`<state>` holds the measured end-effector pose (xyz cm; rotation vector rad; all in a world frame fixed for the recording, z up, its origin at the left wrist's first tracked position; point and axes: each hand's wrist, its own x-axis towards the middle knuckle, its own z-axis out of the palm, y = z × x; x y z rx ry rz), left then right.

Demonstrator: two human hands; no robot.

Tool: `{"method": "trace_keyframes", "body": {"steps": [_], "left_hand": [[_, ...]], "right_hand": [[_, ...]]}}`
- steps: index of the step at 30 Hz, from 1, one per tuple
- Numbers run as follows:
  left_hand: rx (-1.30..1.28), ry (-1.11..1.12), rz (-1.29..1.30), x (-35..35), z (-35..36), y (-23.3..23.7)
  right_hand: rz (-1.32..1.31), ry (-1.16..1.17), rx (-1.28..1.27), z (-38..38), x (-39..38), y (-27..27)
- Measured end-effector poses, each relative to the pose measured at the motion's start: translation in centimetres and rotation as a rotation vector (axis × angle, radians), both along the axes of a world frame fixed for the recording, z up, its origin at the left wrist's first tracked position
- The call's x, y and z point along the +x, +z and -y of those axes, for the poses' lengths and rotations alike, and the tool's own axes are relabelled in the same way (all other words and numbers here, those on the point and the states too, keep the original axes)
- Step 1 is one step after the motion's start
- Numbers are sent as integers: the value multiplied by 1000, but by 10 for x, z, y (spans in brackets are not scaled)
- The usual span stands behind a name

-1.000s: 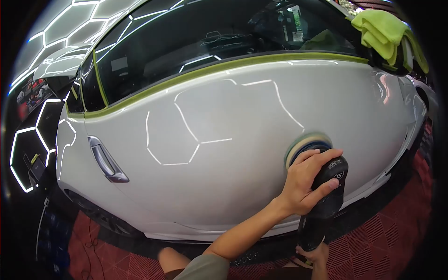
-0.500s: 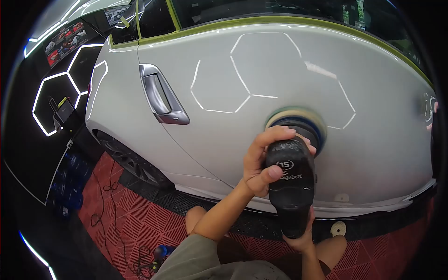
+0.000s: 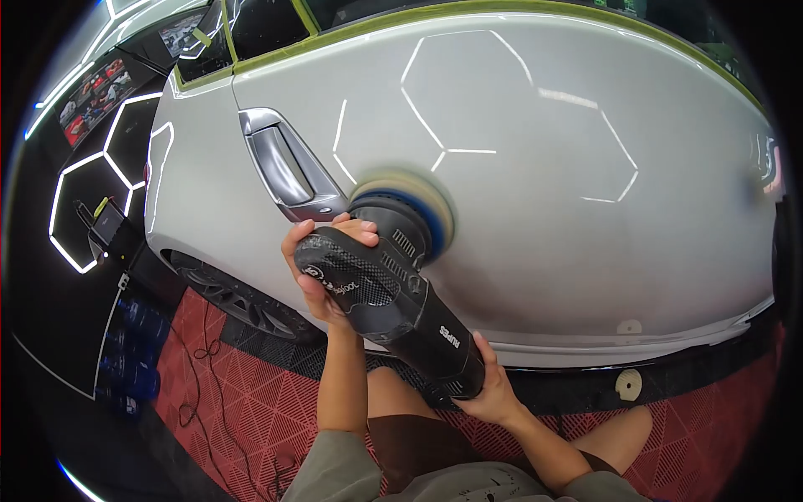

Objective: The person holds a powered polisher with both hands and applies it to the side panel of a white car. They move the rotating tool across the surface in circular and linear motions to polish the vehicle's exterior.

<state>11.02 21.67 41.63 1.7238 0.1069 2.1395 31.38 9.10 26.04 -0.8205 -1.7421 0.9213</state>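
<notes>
Both of my hands grip a black polisher (image 3: 393,305) marked RUPES. My left hand (image 3: 322,268) wraps round its head end, with fingertips over the top. Around the rear end of the body my right hand (image 3: 492,386) is closed. The round polishing pad (image 3: 439,209), pale with a blue backing, rests against the white car door (image 3: 535,234) and looks blurred at its rim. Just left of the pad is the silver door handle (image 3: 288,171), very close to the pad's edge and partly behind my left fingers.
Green masking tape (image 3: 401,18) lines the window edge. A wheel (image 3: 242,293) stands at lower left. Dark cables (image 3: 219,393) lie on the red tiled floor (image 3: 276,402), near blue water bottles (image 3: 134,351). A pale disc (image 3: 628,385) sits below the door.
The polisher and both hands have moved left, bringing the pad beside the door handle. The polisher's body has turned, its rear end now pointing down and right. The view has shifted slightly.
</notes>
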Motion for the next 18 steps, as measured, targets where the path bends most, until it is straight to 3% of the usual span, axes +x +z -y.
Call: {"method": "trace_keyframes", "body": {"steps": [6,18], "left_hand": [[-3,12,-10,35,9,-11],[45,-162,-217,227,51,12]], "right_hand": [[5,-122,115,7,32,-5],[-124,-218,25,54,200,-21]]}}
